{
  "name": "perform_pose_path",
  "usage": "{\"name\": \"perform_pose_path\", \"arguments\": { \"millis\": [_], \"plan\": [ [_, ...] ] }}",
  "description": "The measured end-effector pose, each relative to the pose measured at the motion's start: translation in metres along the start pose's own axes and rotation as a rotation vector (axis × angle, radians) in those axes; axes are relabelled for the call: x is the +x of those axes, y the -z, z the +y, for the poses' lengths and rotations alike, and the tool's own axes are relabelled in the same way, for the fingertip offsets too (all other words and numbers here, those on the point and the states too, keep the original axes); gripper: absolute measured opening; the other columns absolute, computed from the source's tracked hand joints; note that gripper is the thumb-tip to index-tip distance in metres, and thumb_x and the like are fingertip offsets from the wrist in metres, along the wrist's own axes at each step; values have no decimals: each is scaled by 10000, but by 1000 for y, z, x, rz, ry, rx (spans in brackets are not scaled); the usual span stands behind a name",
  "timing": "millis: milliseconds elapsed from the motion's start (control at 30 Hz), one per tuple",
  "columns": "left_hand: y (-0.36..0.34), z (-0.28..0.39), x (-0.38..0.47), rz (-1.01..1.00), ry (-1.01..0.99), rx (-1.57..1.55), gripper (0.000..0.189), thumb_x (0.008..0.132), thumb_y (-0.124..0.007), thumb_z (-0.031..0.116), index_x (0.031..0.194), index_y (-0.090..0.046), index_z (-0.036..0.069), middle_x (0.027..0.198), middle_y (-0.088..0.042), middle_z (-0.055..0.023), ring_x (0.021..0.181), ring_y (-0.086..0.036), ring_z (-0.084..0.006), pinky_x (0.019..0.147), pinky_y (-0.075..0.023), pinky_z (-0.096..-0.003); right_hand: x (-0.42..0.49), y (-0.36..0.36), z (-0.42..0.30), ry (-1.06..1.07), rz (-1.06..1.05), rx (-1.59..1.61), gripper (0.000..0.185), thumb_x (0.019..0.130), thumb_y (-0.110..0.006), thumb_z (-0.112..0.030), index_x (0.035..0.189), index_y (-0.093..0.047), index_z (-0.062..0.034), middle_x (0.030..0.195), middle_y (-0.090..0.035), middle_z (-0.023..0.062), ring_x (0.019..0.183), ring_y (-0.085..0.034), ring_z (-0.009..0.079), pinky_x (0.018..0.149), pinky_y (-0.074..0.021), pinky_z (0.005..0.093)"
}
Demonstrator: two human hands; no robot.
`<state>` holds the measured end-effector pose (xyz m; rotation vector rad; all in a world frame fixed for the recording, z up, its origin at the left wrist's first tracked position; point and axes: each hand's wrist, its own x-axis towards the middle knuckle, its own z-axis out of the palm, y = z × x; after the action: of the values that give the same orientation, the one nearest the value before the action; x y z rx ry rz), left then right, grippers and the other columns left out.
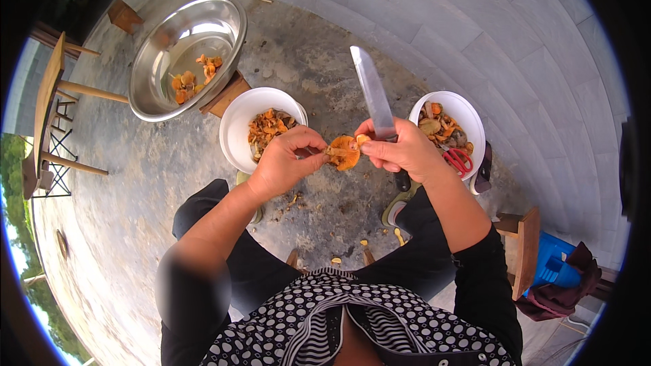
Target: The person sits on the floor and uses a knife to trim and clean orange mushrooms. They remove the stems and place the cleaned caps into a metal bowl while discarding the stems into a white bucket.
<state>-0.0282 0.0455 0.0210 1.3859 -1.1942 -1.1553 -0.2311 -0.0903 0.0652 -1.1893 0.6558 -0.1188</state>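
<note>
My left hand (292, 160) pinches the stem of an orange gilled mushroom (346, 152), its gills facing up. My right hand (402, 150) grips a broad-bladed kitchen knife (373, 89), the blade pointing up and away, while its thumb and fingers hold a small orange piece at the mushroom's edge. Behind my left hand stands a white bucket (235, 127) with orange mushroom pieces (267, 127) inside. Beyond my right hand, another white bucket (477, 134) holds mushrooms (440, 124) and red-handled scissors (457, 159).
A large steel basin (147, 73) with several orange mushrooms tilts on a wooden stool (226, 94) at the upper left. A tiled wall (457, 25) runs along the right. A wooden stool (526, 249) and blue container (552, 264) stand lower right. Scraps (399, 236) lie on the concrete floor.
</note>
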Motion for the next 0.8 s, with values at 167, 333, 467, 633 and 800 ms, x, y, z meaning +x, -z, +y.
{"name": "perform_pose_path", "arguments": {
  "millis": [167, 333, 467, 633, 800],
  "plan": [
    [7, -4, 3, -15, 280, -288, 159, 829, -669, 44, 974, -633, -10, 998, -593, -37, 820, -576, -105, 752, -486, -246, -1, 14, -4, 87, 22, 180, 263, 835, -620, -68, 1073, -562, 27, 954, -610, 106, 607, -504, 59, 426, -329, 170],
    [-1, 2, -4, 22, 328, -580, 183, 836, -661, 61, 1006, -638, -2, 1041, -608, -67, 902, -618, -151, 807, -539, -280, -8, 25, -3, 53, 26, 155, 226, 839, -596, -113, 1027, -563, 7, 976, -605, 105, 652, -535, 78, 440, -327, 176],
    [-7, 12, -14, -2, 282, -680, 193, 843, -659, 59, 1025, -641, -3, 1033, -620, -64, 905, -621, -156, 821, -544, -288, -15, 25, 5, 18, 26, 151, 250, 874, -597, -241, 971, -556, -14, 937, -592, 97, 664, -556, 103, 445, -327, 182],
    [-10, 18, -18, -84, -44, -586, 202, 840, -643, -8, 1042, -634, 0, 1093, -580, -79, 989, -586, -144, 862, -515, -272, -16, 17, 15, -31, -62, 92, 512, 888, -591, -439, 1120, -540, 14, 885, -585, 70, 643, -552, 100, 450, -336, 175],
    [-10, 22, -18, -84, -115, -492, 238, 777, -676, -41, 1007, -654, 14, 1152, -529, -121, 1080, -540, -208, 936, -457, -335, -14, 6, 16, -53, -75, -41, 661, 715, -804, -317, 1229, -521, -13, 956, -620, 55, 828, -567, 89, 702, -468, 225]
  ]
}}
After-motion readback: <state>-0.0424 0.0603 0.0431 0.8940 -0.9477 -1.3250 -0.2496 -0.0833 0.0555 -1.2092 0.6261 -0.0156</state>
